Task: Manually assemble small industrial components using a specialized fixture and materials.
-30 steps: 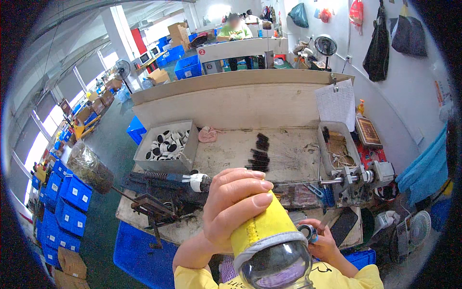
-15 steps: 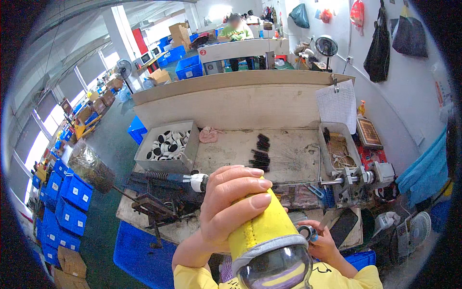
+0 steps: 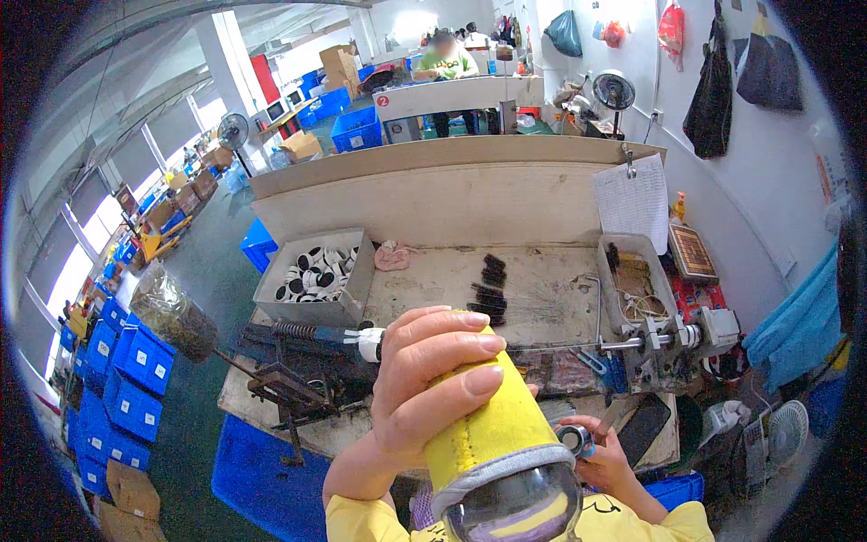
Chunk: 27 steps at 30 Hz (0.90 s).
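Observation:
My left hand (image 3: 442, 379) is wrapped round a clear bottle in a yellow sleeve (image 3: 492, 420) with a grey rim. The bottle is tilted close up in front of me, and its clear rounded end (image 3: 515, 506) sticks out of the sleeve at the bottom of the view. In my right hand (image 3: 607, 461), lower and to the right, the fingers close on a small round cap (image 3: 575, 440) with a shiny ring and a dark centre. The yellow bottle hides part of the bench between my hands.
On the bench (image 3: 424, 285) lie dark bristle strips (image 3: 489, 298). A grey bin (image 3: 352, 303) holds black-and-white round parts, beside a pink cloth (image 3: 392, 256). A metal shaft mechanism (image 3: 650, 340) stands at the right near a phone (image 3: 644, 429). Blue crates (image 3: 140, 357) stack at far left.
The bottle in my left hand has shifted very slightly left. My right hand with the cap is nearly still.

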### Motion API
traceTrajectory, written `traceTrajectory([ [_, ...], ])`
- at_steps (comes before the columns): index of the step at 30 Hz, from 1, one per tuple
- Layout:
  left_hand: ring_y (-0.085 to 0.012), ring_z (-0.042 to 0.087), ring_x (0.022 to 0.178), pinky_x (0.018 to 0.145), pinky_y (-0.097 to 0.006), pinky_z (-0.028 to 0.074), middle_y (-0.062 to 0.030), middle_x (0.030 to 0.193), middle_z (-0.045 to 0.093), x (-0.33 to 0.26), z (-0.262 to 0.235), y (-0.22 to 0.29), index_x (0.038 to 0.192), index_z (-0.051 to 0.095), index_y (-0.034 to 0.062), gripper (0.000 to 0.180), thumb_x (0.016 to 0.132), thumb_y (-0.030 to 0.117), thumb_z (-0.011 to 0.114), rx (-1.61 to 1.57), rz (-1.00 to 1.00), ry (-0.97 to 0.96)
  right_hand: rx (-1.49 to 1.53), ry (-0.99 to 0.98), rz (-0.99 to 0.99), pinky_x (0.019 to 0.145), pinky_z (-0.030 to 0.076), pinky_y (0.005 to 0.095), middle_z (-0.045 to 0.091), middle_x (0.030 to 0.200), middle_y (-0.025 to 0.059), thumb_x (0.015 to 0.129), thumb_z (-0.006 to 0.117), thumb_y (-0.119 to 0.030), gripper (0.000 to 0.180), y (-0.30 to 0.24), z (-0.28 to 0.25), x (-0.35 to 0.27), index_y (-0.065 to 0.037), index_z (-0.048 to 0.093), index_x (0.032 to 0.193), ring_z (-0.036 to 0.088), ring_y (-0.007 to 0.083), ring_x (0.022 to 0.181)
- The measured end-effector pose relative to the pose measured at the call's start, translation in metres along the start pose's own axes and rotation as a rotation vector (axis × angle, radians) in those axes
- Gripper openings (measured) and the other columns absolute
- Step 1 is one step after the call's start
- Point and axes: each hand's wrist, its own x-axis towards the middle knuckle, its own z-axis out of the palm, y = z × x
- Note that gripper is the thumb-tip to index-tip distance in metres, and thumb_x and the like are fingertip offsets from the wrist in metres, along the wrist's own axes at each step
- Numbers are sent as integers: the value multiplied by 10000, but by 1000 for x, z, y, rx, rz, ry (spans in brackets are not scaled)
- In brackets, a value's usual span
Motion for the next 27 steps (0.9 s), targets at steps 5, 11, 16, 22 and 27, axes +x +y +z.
traceTrajectory([
  [5,-293,642,932,810,-439,513,-84,1037,631,0,4,-1,1127,520,143,610,630,174,872,-13,-3,14,-23,23,32,781,543,312,637,1176,195,790,712,-142,486,-3,1,-2,-19,549,1231,642,222,1025],
  [11,-289,640,941,825,-438,511,-82,1041,628,1,0,1,1129,518,149,632,614,172,884,15,-19,3,-13,18,-5,753,524,292,651,1162,173,800,677,-120,446,2,-1,-2,-26,556,1218,641,191,1003],
  [16,-283,640,946,847,-452,507,-72,1043,629,3,-3,3,1126,526,181,660,581,175,899,42,-22,-8,-98,36,-30,754,515,273,666,1141,147,801,659,-90,422,1,4,-3,-29,563,1207,637,154,976],
  [22,-282,638,956,859,-454,502,-64,1044,631,5,-6,3,1113,538,184,637,587,175,897,38,-17,-15,-82,21,-22,778,525,288,665,1141,144,785,663,-45,430,1,2,-2,-34,566,1204,637,169,994],
  [27,-280,640,949,854,-454,504,-58,1041,631,4,-5,3,1114,537,184,631,595,166,896,37,-23,11,-110,24,-43,814,537,310,662,1143,143,774,670,-32,442,2,5,-2,-36,567,1203,635,194,1029],
])
